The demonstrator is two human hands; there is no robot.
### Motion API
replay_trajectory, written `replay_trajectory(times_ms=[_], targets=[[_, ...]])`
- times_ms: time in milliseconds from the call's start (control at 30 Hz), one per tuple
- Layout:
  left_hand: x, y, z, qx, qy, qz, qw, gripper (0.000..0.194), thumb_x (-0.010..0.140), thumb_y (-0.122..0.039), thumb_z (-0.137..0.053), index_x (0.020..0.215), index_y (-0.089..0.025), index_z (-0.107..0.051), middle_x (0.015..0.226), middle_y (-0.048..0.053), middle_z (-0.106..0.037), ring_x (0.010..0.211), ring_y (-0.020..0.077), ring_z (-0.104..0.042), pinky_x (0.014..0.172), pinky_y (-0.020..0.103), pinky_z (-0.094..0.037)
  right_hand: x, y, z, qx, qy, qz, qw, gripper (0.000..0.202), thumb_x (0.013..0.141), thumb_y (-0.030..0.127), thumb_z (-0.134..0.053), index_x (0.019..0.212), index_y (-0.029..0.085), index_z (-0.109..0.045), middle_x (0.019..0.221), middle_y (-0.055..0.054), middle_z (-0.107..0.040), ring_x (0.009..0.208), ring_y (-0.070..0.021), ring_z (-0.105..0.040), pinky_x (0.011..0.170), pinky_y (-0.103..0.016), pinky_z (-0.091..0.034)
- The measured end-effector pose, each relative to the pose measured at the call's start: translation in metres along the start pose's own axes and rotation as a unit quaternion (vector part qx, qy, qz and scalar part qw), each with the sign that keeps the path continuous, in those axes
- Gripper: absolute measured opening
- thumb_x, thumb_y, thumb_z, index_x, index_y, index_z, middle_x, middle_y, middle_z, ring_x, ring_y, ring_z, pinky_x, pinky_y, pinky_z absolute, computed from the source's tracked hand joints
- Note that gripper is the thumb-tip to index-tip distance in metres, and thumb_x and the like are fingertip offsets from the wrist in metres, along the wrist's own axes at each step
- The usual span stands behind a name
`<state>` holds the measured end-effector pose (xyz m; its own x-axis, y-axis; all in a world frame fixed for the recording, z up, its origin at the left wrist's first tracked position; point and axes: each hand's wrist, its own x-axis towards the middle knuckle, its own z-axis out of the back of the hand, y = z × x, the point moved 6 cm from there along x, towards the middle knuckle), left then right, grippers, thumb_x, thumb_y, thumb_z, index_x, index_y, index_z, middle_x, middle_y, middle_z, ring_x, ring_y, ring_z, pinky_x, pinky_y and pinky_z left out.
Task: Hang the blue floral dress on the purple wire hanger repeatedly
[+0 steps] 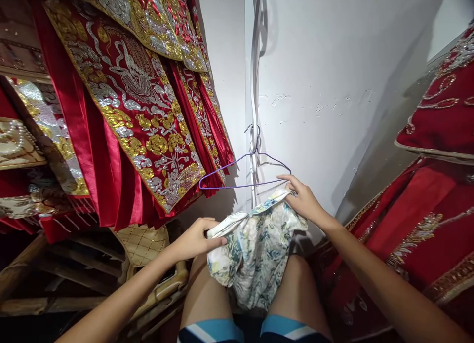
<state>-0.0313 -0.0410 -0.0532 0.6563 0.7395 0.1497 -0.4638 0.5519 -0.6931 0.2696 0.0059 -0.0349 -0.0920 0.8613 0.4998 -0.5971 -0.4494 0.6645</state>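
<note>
A white garment with a blue and green floral pattern (259, 249) hangs between my hands, above my knees. My left hand (202, 238) pinches its left shoulder edge between thumb and fingers. At its upper right edge, my right hand (299, 197) grips the fabric, with the index finger reaching up to the lower right corner of a purple wire hanger (237, 186). The hanger hangs just above the garment against a white vertical strap or cord (254, 96), and the garment is not on it.
Red embroidered costumes with gold and silver decoration (137, 101) hang at the left. More red beaded clothing (422, 209) is at the right. A bamboo chair (163, 298) stands at the lower left. Behind is a white wall (314, 86).
</note>
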Motion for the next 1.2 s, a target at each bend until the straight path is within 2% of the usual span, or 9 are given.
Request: replay_trajectory(times_ms=[133, 200, 267, 400, 533, 667, 767, 1000, 1200], targets=[[-0.01, 0.01, 0.003, -0.212, 0.054, 0.117, 0.969, 0.035, 0.077, -0.045, -0.074, 0.076, -0.013, -0.062, 0.068, -0.001, -0.056, 0.063, 0.0126, -0.048, 0.059, 0.023, -0.037, 0.026, -0.036, -0.037, 0.076, 0.029, -0.028, 0.996, 0.066, 0.078, 0.021, -0.05, 0.144, 0.023, -0.048, 0.106, -0.006, -0.069, 0.097, -0.0246, -0.063, 0.091, -0.038, -0.046], [-0.012, 0.009, 0.009, -0.246, 0.034, 0.13, 0.96, 0.035, 0.077, -0.046, -0.074, 0.076, -0.013, -0.062, 0.068, -0.001, -0.058, 0.063, 0.0128, -0.049, 0.061, 0.023, -0.038, 0.032, -0.04, -0.055, 0.091, 0.057, -0.033, 0.994, 0.056, 0.08, 0.025, -0.051, 0.136, 0.025, -0.055, 0.123, -0.008, -0.067, 0.112, -0.0274, -0.06, 0.099, -0.041, -0.043], [-0.012, 0.007, 0.018, -0.225, 0.017, 0.12, 0.967, 0.035, 0.08, -0.048, -0.069, 0.088, -0.014, -0.065, 0.079, 0.002, -0.065, 0.07, 0.0158, -0.055, 0.065, 0.025, -0.043, 0.032, -0.038, -0.063, 0.088, 0.065, -0.024, 0.994, 0.039, 0.082, 0.027, -0.048, 0.119, 0.025, -0.062, 0.116, -0.006, -0.069, 0.108, -0.0264, -0.061, 0.093, -0.038, -0.045], [-0.01, 0.003, 0.039, 0.092, 0.035, 0.084, 0.992, 0.033, 0.091, -0.046, -0.054, 0.092, -0.017, -0.069, 0.088, 0.007, -0.072, 0.08, 0.0239, -0.064, 0.076, 0.033, -0.048, 0.02, -0.033, -0.046, 0.051, 0.032, -0.009, 0.998, 0.011, 0.076, 0.02, -0.044, 0.078, 0.023, -0.054, 0.074, 0.002, -0.06, 0.072, -0.0186, -0.055, 0.068, -0.028, -0.04], [-0.002, 0.001, 0.059, 0.39, 0.025, 0.07, 0.918, 0.029, 0.092, -0.029, -0.044, 0.084, -0.019, -0.071, 0.089, 0.01, -0.075, 0.09, 0.0298, -0.068, 0.1, 0.049, -0.041, 0.006, -0.028, -0.014, 0.005, 0.004, -0.013, 1.0, 0.005, 0.071, 0.018, -0.046, 0.07, 0.022, -0.048, 0.063, 0.005, -0.048, 0.062, -0.0148, -0.044, 0.06, -0.026, -0.03], [0.015, -0.017, 0.079, 0.392, -0.087, 0.036, 0.915, 0.035, 0.093, -0.027, -0.036, 0.106, -0.019, -0.068, 0.124, 0.013, -0.07, 0.115, 0.0321, -0.063, 0.101, 0.049, -0.043, 0.0, -0.014, 0.006, -0.001, -0.037, -0.006, 0.999, 0.007, 0.071, 0.021, -0.046, 0.065, 0.022, -0.044, 0.06, 0.005, -0.04, 0.061, -0.0138, -0.04, 0.058, -0.025, -0.028], [0.035, -0.026, 0.096, 0.362, -0.159, 0.022, 0.918, 0.038, 0.094, -0.029, -0.031, 0.106, -0.017, -0.065, 0.121, 0.015, -0.069, 0.114, 0.0299, -0.062, 0.099, 0.043, -0.046, -0.004, -0.006, 0.008, 0.021, -0.037, -0.007, 0.999, 0.013, 0.071, 0.021, -0.044, 0.062, 0.023, -0.034, 0.059, 0.005, -0.033, 0.06, -0.013, -0.036, 0.055, -0.025, -0.026], [0.077, 0.021, 0.097, 0.322, -0.042, 0.163, 0.931, 0.024, 0.078, -0.032, -0.049, 0.063, -0.019, -0.061, 0.073, 0.011, -0.071, 0.067, 0.0249, -0.065, 0.065, 0.031, -0.048, -0.017, -0.002, -0.004, 0.02, -0.02, -0.014, 0.999, 0.009, 0.071, 0.018, -0.043, 0.067, 0.022, -0.037, 0.062, 0.005, -0.036, 0.059, -0.0127, -0.035, 0.055, -0.025, -0.026], [0.073, 0.015, 0.093, 0.302, -0.151, 0.124, 0.933, 0.035, 0.09, -0.029, -0.033, 0.086, -0.017, -0.065, 0.097, 0.015, -0.073, 0.091, 0.029, -0.066, 0.081, 0.036, -0.047, -0.019, -0.002, -0.005, 0.038, -0.006, -0.026, 0.999, 0.011, 0.073, 0.018, -0.044, 0.067, 0.022, -0.036, 0.062, 0.005, -0.033, 0.06, -0.0128, -0.032, 0.054, -0.026, -0.024]])
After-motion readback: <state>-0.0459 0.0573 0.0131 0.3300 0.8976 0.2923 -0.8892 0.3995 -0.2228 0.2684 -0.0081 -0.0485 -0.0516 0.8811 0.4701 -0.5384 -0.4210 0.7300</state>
